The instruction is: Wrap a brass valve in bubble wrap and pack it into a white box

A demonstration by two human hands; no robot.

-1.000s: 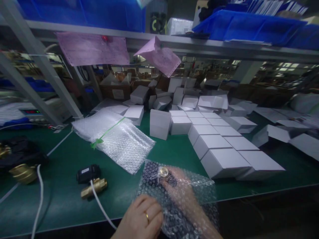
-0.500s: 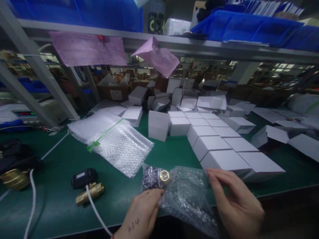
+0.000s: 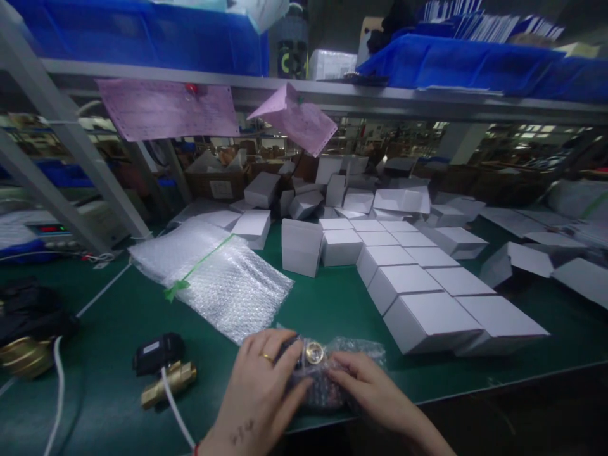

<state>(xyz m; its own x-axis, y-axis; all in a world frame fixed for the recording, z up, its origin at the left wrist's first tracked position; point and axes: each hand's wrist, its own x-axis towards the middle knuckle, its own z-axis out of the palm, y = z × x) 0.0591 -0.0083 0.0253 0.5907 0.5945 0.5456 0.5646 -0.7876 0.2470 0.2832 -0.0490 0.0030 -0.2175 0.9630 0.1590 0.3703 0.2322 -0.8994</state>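
Note:
A bubble-wrapped part (image 3: 327, 387) with a round brass opening (image 3: 315, 353) facing up lies at the front edge of the green table. My left hand (image 3: 266, 386) lies over its left side, fingers curled round the wrap; a ring and ink marks show on this hand. My right hand (image 3: 368, 386) pinches the wrap just right of the brass opening. Loose clear film sticks out behind my right fingers. The underside of the part is hidden by the hands and wrap.
Left of my hands is a brass valve (image 3: 168, 383) with a black actuator and white cable. Behind lie bubble-wrap sheets (image 3: 228, 278) with a green tie. White boxes (image 3: 422, 310) stand in rows at right, and a shelf (image 3: 370, 95) crosses above.
My right hand has moved left, bringing the stretched wrap in against the part. My left hand has shifted up and over the part's left side. The view has tilted slightly upward.

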